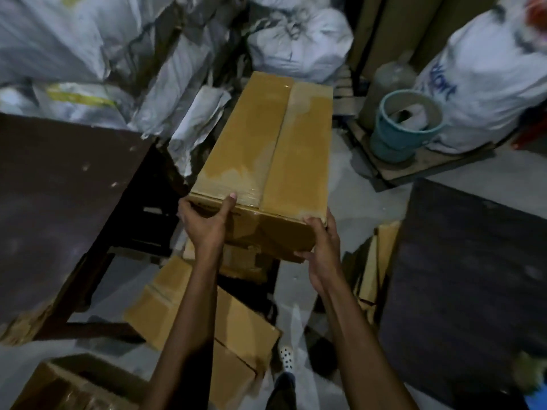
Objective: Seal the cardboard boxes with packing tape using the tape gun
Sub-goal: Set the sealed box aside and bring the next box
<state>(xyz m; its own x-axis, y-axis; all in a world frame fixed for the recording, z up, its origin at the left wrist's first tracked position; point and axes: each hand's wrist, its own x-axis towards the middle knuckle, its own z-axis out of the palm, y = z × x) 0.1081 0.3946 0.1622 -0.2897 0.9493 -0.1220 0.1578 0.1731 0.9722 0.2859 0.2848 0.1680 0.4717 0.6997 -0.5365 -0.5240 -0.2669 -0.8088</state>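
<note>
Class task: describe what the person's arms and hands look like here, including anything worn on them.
Both forearms are bare, with no sleeves showing. The left hand and right hand wear no gloves, and no rings, watch or bracelets can be seen. One left fingertip shows a pale nail. The dim light hides finer detail.

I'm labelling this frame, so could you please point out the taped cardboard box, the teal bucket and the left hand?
taped cardboard box (266, 137): head view, top face beside the seam.
teal bucket (396, 137): head view, outer wall.
left hand (207, 223): head view, back of the hand.
</note>
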